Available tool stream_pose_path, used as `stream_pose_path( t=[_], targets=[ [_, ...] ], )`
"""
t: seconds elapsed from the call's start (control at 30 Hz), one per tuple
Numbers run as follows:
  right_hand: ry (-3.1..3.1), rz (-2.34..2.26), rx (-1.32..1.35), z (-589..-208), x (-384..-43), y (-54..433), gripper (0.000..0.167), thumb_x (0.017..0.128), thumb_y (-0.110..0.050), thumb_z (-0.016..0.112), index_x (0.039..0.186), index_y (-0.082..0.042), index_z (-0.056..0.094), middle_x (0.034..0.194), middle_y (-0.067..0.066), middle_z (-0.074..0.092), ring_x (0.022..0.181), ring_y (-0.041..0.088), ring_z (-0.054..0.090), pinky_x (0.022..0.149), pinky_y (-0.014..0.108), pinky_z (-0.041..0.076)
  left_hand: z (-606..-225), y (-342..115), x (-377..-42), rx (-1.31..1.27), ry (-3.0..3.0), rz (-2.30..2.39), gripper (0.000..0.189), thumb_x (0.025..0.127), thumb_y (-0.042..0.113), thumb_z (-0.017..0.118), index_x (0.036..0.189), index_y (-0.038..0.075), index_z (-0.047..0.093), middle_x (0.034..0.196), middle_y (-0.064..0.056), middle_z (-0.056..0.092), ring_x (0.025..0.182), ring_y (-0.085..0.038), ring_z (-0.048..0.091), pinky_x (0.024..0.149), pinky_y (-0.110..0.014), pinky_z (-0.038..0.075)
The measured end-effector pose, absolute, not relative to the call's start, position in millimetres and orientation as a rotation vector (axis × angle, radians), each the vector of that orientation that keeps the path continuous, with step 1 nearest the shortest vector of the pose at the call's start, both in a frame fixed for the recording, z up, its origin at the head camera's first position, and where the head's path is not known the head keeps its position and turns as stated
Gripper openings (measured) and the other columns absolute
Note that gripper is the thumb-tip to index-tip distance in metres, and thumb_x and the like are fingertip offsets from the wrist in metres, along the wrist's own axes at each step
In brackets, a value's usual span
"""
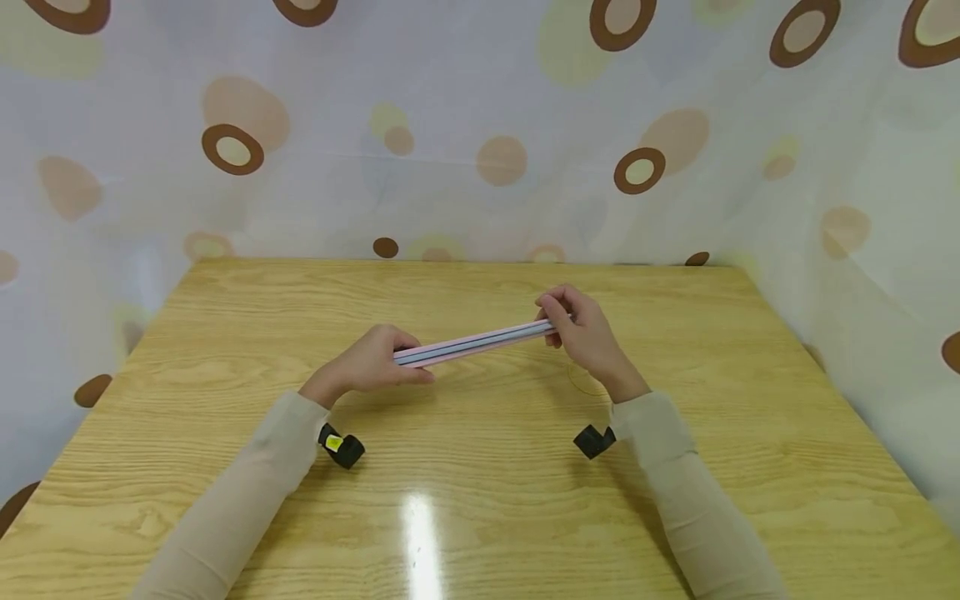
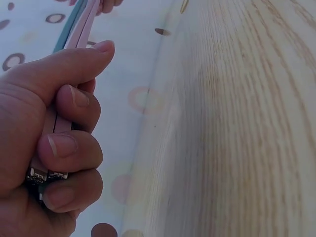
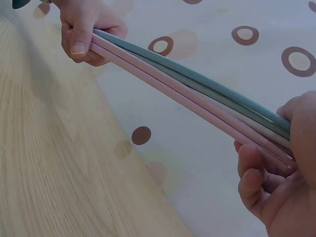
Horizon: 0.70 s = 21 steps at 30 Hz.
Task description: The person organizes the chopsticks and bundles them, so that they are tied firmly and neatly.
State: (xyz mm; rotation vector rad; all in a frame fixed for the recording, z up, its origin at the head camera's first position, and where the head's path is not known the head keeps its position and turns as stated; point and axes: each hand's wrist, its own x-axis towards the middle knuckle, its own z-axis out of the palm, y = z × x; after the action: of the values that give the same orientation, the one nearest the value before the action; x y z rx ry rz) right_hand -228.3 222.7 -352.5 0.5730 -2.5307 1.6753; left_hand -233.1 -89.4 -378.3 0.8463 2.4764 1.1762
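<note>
Evidently the bundle of thin sticks [image 1: 474, 343] (chopsticks, by the look of them) takes both hands, one at each end. It slants across the middle of the frame, its right end higher, raised off the wooden table [image 1: 480, 517]. At centre left, the left hand [image 1: 375, 360] has its fingers wrapped round the near end, likely for a firm hold that stops the lengths sliding. At centre right, the right hand [image 1: 587, 335] grips the other end between thumb and fingers, a lighter hold that seems meant to keep the tips together. From the right wrist, pink and green lengths show side by side, close but with slight gaps. Just below the right hand lies a thin yellow loop [image 1: 572, 382], untouched; what it is made of, I cannot tell.
</note>
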Motion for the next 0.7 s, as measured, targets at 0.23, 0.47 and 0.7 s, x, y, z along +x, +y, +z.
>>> stream_pose_path(
  t=[0.23, 0.47, 0.7],
  targets=[
    [-2.531, 1.751, 0.609, -356.3, -227.6, 249.8, 0.028, 0.105, -0.022, 0.039, 0.114, 0.001, 0.051, 0.082, -0.001, 0.054, 0.059, 0.011, 0.045, 0.055, 0.028, 0.04, -383.2, -96.0, -231.5, 0.849, 2.527, 1.165, 0.018, 0.08, 0.023, 0.079, 0.085, 0.007, 0.072, 0.071, 0.002, 0.061, 0.058, -0.01, 0.042, 0.053, -0.023, 0.034],
    [-2.681, 1.404, 0.495, -365.6, -229.7, 290.1, 0.025, 0.102, -0.017, 0.046, 0.115, 0.004, 0.055, 0.091, 0.014, 0.061, 0.065, 0.021, 0.052, 0.06, 0.025, 0.045, -388.9, -93.4, -232.0, 0.824, 2.517, 1.206, 0.017, 0.08, 0.021, 0.079, 0.084, 0.007, 0.072, 0.071, 0.001, 0.062, 0.057, -0.01, 0.042, 0.052, -0.023, 0.034],
    [-2.887, 1.023, 0.326, -385.0, -229.2, 325.4, 0.027, 0.1, -0.018, 0.051, 0.113, 0.004, 0.059, 0.095, 0.018, 0.062, 0.074, 0.019, 0.053, 0.062, 0.026, 0.043, -389.3, -84.9, -242.8, 0.873, 2.553, 1.198, 0.015, 0.08, 0.021, 0.079, 0.08, 0.008, 0.071, 0.069, 0.003, 0.061, 0.057, -0.009, 0.042, 0.054, -0.022, 0.034]
  ],
)
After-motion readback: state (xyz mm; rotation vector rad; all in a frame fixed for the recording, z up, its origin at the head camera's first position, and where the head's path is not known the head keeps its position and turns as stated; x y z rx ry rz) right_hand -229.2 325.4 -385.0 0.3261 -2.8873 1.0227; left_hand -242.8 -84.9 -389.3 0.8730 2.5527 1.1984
